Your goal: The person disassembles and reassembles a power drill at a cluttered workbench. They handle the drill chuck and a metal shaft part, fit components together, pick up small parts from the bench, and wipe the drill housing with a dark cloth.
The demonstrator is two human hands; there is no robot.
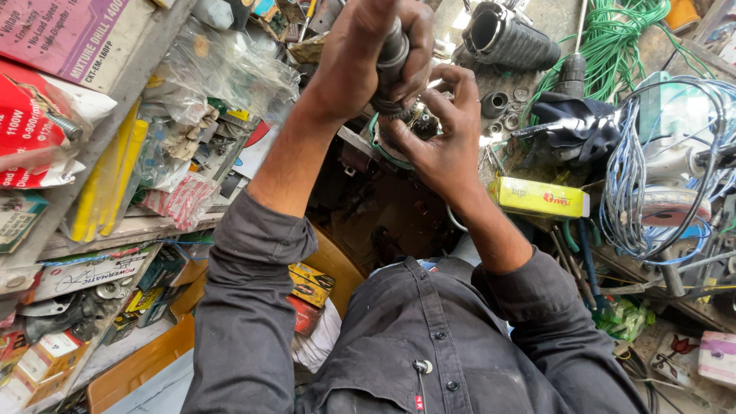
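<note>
While the shaft [393, 54] is held up in front of the chest, its long axis runs steeply, top end away and toothed end nearest the body; it is wrapped tight by the left hand [368, 54] from above, and its gear end [395, 107] is cupped and pinched by the right hand [437, 138] from below, so the right is nearer the gear. Just beside the right wrist a long yellow box [540, 197] with a red mark is seen lying flat. Far left, red and pink cartons [46, 84] are stacked on shelves [123, 230], with yellow packs [115, 176] standing below them
</note>
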